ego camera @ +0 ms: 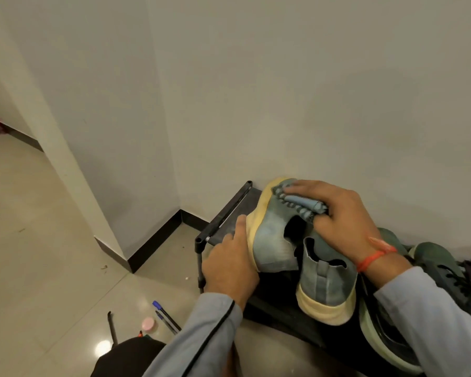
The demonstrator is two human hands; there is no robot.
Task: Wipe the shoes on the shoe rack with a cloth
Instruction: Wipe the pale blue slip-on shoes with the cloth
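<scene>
Steadying the blue shoe (pixel 272 240) tipped on the shoe rack (pixel 237 208), left hand (pixel 229 262) grips its sole while right hand (pixel 337 210) presses the folded cloth (pixel 305 204) along the laces with flat fingers

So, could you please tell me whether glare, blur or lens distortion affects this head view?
Head view: a bright glare spot on the glossy floor at lower left; wide-angle bending of the wall corner; soft overall focus, slightly blurring the cloth and shoe; dim, even light with faint shadows.
</scene>
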